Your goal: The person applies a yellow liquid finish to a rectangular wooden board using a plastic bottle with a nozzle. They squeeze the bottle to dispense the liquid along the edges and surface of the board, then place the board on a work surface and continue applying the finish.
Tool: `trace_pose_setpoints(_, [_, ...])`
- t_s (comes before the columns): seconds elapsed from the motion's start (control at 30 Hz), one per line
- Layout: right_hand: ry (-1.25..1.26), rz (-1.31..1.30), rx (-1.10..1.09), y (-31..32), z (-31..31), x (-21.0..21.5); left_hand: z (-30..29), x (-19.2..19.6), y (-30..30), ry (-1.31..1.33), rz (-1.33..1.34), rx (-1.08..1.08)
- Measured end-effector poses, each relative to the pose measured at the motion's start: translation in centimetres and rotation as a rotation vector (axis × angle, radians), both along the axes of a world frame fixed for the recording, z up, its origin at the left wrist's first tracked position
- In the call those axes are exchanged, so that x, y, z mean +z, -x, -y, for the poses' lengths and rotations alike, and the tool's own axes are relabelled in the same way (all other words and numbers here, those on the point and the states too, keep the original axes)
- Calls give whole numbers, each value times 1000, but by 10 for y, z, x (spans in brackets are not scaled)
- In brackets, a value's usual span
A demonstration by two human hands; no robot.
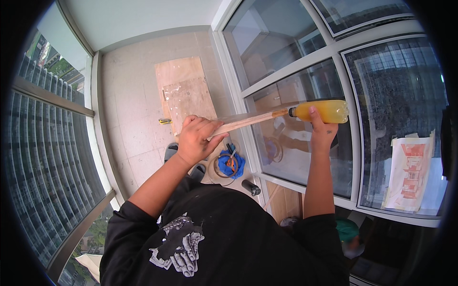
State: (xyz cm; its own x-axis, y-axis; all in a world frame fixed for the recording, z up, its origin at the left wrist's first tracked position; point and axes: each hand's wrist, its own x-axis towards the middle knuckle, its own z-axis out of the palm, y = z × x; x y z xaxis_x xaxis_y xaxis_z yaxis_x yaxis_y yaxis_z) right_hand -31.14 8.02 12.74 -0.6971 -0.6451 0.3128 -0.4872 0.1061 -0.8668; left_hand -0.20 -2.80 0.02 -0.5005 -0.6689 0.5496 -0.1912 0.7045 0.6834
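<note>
Left hand [198, 139]: fingers curled tight around the near end of a long thin wooden stick [248, 121], knuckles up, thumb tucked under it.
Right hand [322, 131]: raised up against the window, fingers wrapped around the back of a plastic bottle [324, 110], only the thumb tip showing over the front.
Bottle: clear plastic, full of yellow-orange liquid, lying sideways with its neck pointing toward the stick, so the two meet end to end right at the bottle's mouth.
Stick: runs pretty much level between both hands, slightly tilted up toward the bottle, held in front of the glass.
Window [286, 71]: big panes in a white frame, just behind the bottle and stick.
Floor [129, 119]: pale tiles way below, with a plywood board [183, 90] lying flat, a blue cloth with a coil of wire [230, 164] on it, and a small dark cylinder [251, 187] nearby.
Paper sheet [409, 174]: has a reddish drawing, stuck on the glass off to the right, well apart from the hands.
</note>
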Motion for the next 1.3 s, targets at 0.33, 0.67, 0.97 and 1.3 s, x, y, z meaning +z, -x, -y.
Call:
trace_pose_setpoints(0.33, [22,28,11,5,-6,-12,-3,0,1,-2,-28,-9])
trace_pose_setpoints(0.67, [-10,-9,-5,12,-16,-5,-1,0,-1,12,17,3])
trace_pose_setpoints(0.97, [-41,9,54,-7,-4,-4,-1,-1,-2,6,-4,-10])
trace_pose_setpoints(1.3, [33,97,-52,12,-10,2,1,-1,1,26,-41,0])
